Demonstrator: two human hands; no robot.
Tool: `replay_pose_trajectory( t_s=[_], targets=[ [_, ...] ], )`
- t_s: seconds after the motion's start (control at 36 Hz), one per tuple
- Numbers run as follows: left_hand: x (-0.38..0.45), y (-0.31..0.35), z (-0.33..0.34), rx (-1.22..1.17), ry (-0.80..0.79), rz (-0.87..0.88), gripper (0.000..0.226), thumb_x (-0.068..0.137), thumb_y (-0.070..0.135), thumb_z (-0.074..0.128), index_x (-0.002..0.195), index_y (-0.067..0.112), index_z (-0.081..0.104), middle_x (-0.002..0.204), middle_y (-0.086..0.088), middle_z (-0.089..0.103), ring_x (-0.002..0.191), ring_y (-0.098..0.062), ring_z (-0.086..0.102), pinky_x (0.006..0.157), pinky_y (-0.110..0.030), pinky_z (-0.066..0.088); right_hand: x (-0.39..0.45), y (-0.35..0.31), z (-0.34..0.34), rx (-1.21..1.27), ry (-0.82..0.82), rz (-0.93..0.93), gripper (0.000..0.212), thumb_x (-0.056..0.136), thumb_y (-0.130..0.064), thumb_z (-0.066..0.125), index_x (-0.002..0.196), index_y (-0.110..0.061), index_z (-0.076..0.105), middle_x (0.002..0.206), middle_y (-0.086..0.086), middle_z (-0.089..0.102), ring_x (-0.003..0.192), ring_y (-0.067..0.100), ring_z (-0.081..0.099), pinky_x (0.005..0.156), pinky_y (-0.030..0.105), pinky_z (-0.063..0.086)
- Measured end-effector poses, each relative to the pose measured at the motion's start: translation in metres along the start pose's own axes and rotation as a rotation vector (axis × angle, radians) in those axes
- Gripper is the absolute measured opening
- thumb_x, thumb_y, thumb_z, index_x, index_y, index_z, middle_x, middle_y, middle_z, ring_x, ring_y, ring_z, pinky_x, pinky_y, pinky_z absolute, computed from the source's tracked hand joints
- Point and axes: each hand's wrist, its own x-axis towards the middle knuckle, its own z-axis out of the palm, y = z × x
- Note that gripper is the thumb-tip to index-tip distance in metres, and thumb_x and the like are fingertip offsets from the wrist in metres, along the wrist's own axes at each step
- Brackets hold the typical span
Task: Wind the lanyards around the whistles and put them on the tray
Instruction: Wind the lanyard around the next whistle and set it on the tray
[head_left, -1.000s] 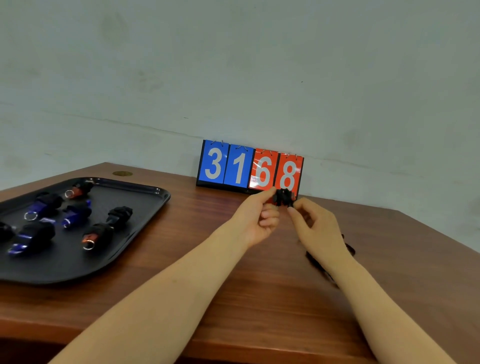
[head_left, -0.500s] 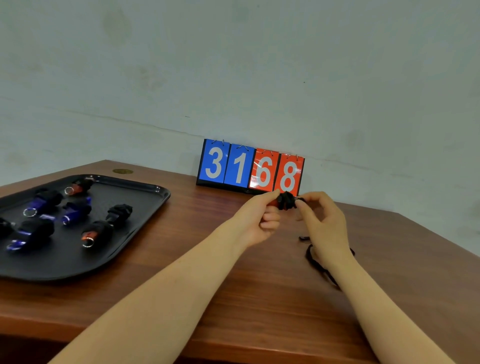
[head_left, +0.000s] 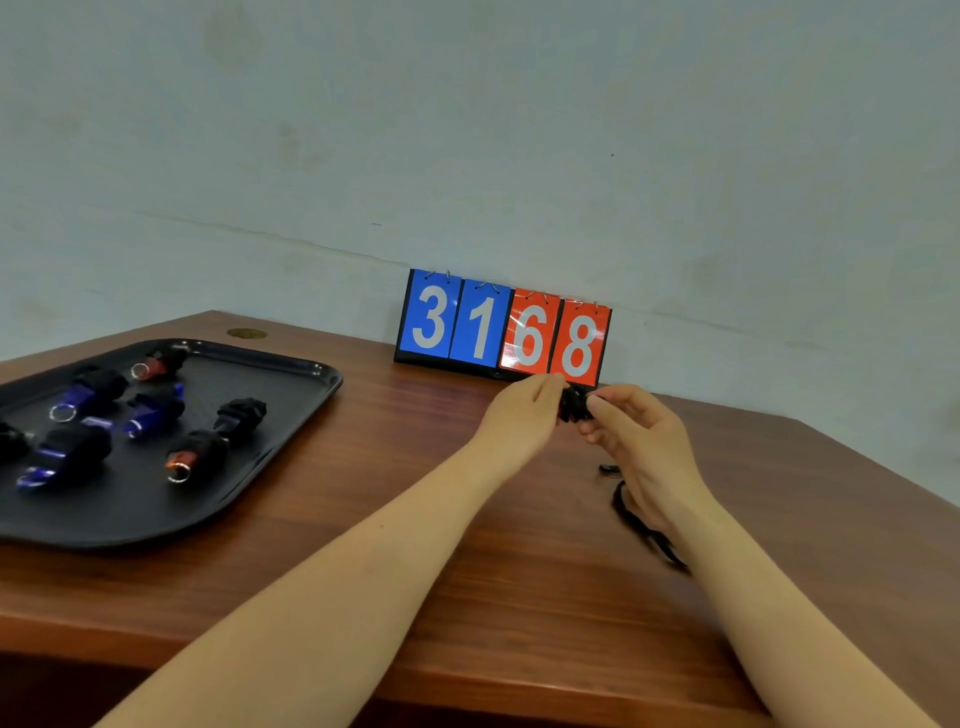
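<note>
The whistle sits between my two hands above the table, toward its far edge. My left hand pinches it from the left; my right hand pinches it from the right. A lanyard tail trails under my right wrist onto the wood. I see bare wood between my arms and the tray at the left edge. The whistle looks like a black, cord-wrapped lump. Behind it a scoreboard reads 3168.
</note>
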Motion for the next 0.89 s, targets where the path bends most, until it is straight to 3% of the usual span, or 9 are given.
replay_pose_trajectory(
  t_s=[0.19,0.36,0.53,0.61,0.78,0.89],
  targets=[
    [-0.007,0.000,0.004,0.011,-0.138,0.053,0.024,0.104,0.040,0.030,0.105,0.026,0.050,0.087,0.009,0.053,0.074,-0.005,0.050,0.065,-0.021,0.041,0.001,-0.003,-0.006,0.253,-0.081,0.161,0.011,0.090,-0.013,0.060,0.097,-0.007,0.065,0.079,0.007,0.064,0.066,0.012,0.059,0.065,0.020,0.054],
    [0.000,-0.001,0.007,-0.076,-0.140,-0.032,0.026,0.104,0.040,0.032,0.112,0.022,0.049,0.081,0.006,0.048,0.064,-0.007,0.044,0.054,-0.021,0.037,0.002,-0.004,-0.006,0.434,-0.119,0.229,0.022,0.088,-0.018,0.060,0.105,-0.005,0.064,0.082,0.005,0.063,0.062,0.008,0.057,0.058,0.015,0.052],
    [0.001,-0.006,0.008,-0.145,-0.139,-0.015,0.035,0.099,0.045,0.043,0.117,0.017,0.054,0.078,0.009,0.049,0.061,-0.006,0.045,0.051,-0.020,0.036,0.001,-0.002,-0.004,0.310,-0.044,0.128,0.020,0.092,-0.015,0.058,0.107,-0.006,0.068,0.093,0.011,0.070,0.078,0.015,0.067,0.070,0.020,0.056],
    [0.001,-0.006,0.008,-0.188,-0.109,-0.005,0.027,0.098,0.042,0.048,0.109,0.019,0.057,0.079,0.007,0.053,0.060,-0.004,0.045,0.049,-0.017,0.036,0.000,-0.001,-0.001,0.196,0.028,0.079,0.020,0.092,-0.016,0.059,0.106,-0.007,0.069,0.097,0.012,0.073,0.087,0.021,0.070,0.073,0.023,0.057],
    [0.001,-0.009,0.011,-0.164,-0.063,-0.029,0.024,0.098,0.041,0.047,0.108,0.021,0.054,0.084,0.008,0.055,0.071,-0.004,0.049,0.059,-0.020,0.039,0.000,0.000,0.006,0.018,0.114,0.076,0.018,0.092,-0.020,0.060,0.102,-0.007,0.069,0.088,0.010,0.074,0.078,0.019,0.073,0.066,0.022,0.057],
    [0.003,-0.013,0.013,-0.137,-0.046,-0.023,0.027,0.098,0.041,0.048,0.111,0.019,0.051,0.088,0.007,0.056,0.074,-0.006,0.051,0.063,-0.023,0.041,0.000,0.000,0.006,0.046,0.105,0.126,0.021,0.093,-0.016,0.058,0.108,-0.005,0.068,0.093,0.011,0.074,0.082,0.020,0.073,0.071,0.027,0.057]
  ],
)
